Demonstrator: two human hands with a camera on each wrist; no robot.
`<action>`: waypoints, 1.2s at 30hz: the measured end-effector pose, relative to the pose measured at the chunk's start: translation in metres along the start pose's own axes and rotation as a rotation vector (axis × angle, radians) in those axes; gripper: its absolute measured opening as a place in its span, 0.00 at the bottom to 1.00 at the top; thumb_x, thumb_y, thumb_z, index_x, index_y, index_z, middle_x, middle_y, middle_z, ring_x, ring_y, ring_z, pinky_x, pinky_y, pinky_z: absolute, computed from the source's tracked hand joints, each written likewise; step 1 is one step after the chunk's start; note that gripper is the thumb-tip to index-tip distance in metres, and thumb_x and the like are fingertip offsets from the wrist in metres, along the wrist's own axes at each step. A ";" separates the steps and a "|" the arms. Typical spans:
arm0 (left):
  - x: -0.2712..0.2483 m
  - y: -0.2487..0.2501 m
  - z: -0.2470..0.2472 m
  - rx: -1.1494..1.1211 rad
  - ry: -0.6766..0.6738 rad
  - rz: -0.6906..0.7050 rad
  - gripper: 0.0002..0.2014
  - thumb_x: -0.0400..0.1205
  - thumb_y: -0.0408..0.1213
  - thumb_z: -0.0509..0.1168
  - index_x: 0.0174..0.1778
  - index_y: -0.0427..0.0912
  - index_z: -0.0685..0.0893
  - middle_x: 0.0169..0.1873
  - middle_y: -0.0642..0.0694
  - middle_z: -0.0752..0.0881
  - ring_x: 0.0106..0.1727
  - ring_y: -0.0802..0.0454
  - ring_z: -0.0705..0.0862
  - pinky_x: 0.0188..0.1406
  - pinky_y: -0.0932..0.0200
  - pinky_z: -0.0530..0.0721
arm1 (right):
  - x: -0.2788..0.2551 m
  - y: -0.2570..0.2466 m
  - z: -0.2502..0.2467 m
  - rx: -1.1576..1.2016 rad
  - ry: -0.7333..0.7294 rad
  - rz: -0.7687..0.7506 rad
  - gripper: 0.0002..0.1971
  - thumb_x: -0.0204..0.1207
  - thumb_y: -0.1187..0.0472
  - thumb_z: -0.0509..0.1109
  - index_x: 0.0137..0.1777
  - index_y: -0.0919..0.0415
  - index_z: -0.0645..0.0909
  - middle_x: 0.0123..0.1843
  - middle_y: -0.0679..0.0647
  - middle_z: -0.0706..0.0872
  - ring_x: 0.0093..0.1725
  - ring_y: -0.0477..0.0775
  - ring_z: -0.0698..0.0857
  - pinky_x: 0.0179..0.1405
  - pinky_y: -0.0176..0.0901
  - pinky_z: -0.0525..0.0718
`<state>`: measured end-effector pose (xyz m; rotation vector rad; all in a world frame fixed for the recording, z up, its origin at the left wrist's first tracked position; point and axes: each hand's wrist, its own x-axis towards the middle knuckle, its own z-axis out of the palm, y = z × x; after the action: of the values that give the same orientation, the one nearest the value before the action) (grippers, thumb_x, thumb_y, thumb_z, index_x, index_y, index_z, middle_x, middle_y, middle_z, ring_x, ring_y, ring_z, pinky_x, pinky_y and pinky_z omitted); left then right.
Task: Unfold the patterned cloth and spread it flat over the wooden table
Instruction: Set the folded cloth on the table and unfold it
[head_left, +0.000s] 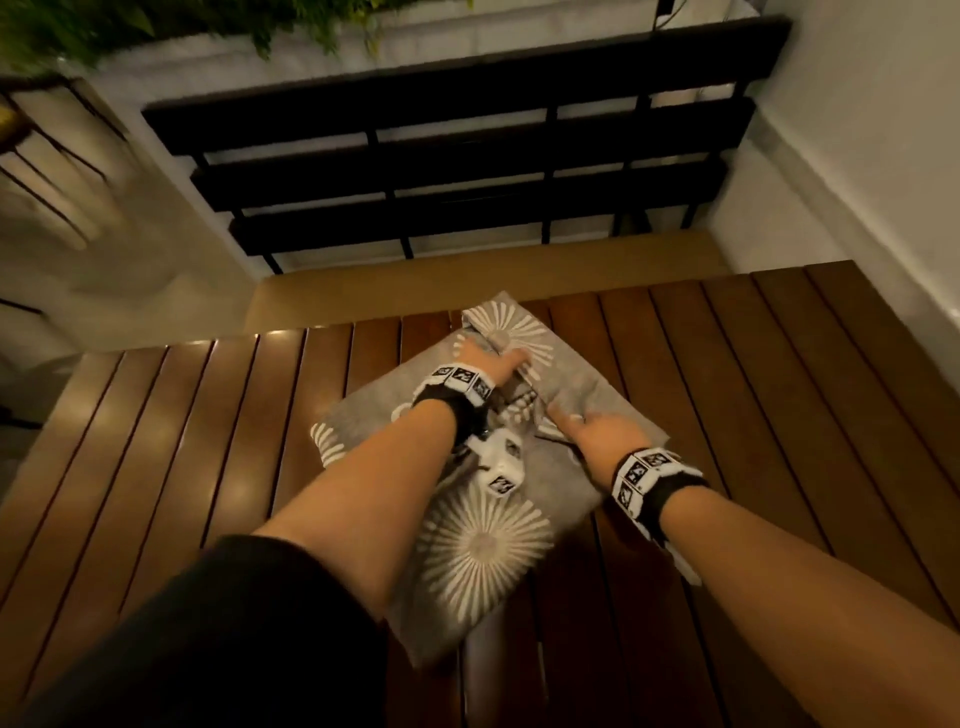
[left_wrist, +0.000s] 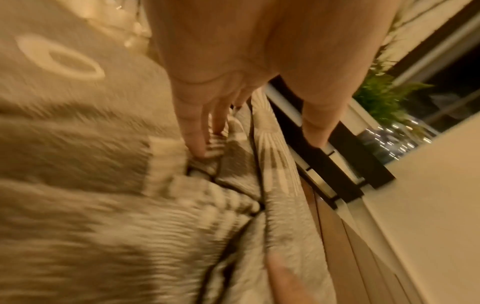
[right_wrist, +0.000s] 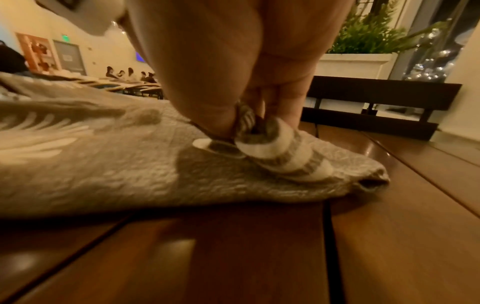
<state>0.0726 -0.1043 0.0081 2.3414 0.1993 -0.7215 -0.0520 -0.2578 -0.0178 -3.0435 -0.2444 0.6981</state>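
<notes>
Seen from the head camera, a folded grey patterned cloth (head_left: 488, 545) with white sunburst prints lies in the middle of a slatted wooden table (head_left: 197, 441), one corner pointing toward the far edge. Both bare forearms reach over it. The left hand (head_left: 491, 361) rests near the far corner; the right hand (head_left: 602, 431) sits on the right side of the fold.

The left wrist camera, which is blurred, adds that the left fingers (left_wrist: 197, 144) point down with their tips pressed into a fold of the cloth; whether they pinch it cannot be told.

The right wrist camera shows what the head view hides: the right thumb and fingers (right_wrist: 221, 111) pinch a raised bunch of cloth near its edge.

Beyond the table stands a dark slatted bench (head_left: 467, 171), with green plants (right_wrist: 369, 37) in a white planter behind.
</notes>
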 end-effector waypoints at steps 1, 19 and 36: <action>0.003 0.009 0.003 -0.003 -0.002 -0.050 0.57 0.67 0.71 0.66 0.84 0.40 0.55 0.81 0.37 0.64 0.77 0.35 0.70 0.74 0.42 0.72 | -0.001 0.003 -0.001 0.008 -0.017 -0.020 0.40 0.80 0.66 0.58 0.84 0.43 0.40 0.52 0.63 0.86 0.49 0.65 0.86 0.46 0.51 0.83; 0.023 0.129 0.095 0.128 -0.280 0.403 0.30 0.79 0.49 0.70 0.77 0.46 0.71 0.70 0.47 0.78 0.67 0.45 0.80 0.67 0.45 0.80 | -0.050 0.142 0.004 0.706 -0.099 0.493 0.22 0.74 0.61 0.70 0.67 0.58 0.70 0.59 0.60 0.84 0.55 0.62 0.84 0.47 0.49 0.82; -0.003 0.059 0.125 0.862 -0.312 0.798 0.36 0.79 0.70 0.51 0.83 0.60 0.58 0.85 0.49 0.50 0.85 0.40 0.46 0.80 0.33 0.46 | -0.037 0.118 0.018 0.037 -0.061 0.097 0.49 0.64 0.37 0.73 0.82 0.50 0.56 0.85 0.56 0.54 0.83 0.60 0.54 0.78 0.60 0.59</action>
<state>0.0335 -0.2292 -0.0348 2.6590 -1.3433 -0.8156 -0.0752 -0.3808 -0.0235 -3.0191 -0.0838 0.7922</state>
